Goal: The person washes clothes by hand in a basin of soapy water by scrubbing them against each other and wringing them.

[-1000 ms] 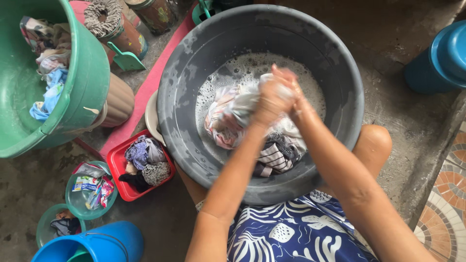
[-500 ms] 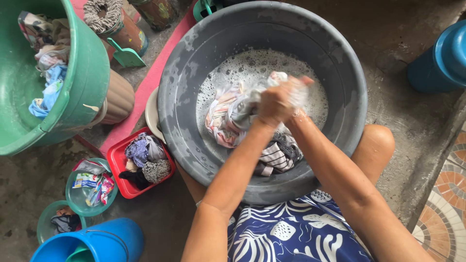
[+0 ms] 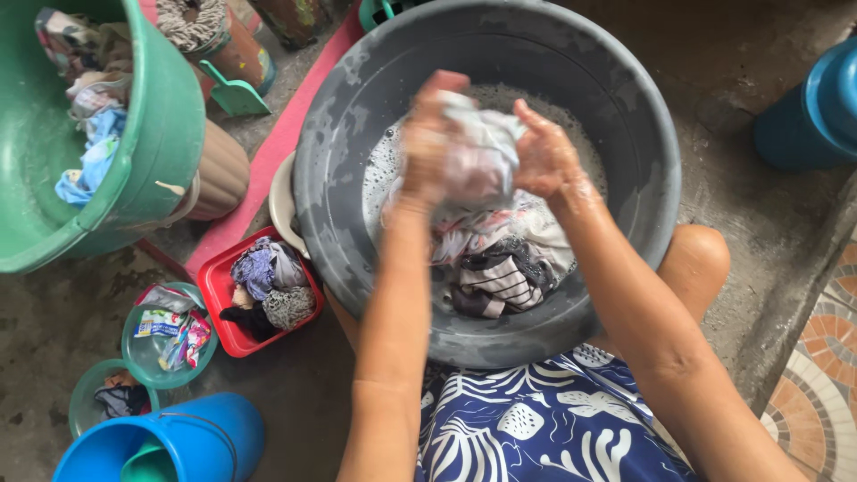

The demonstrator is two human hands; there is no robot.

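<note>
Left hand and right hand both closed on a wet pale cloth, lifted above soapy laundry in the grey basin, green tub at left

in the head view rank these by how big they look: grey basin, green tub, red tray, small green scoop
1. Grey basin, largest.
2. Green tub, cut off by the frame's edge, so its true size is unsure.
3. Red tray.
4. Green scoop, smallest.
</note>
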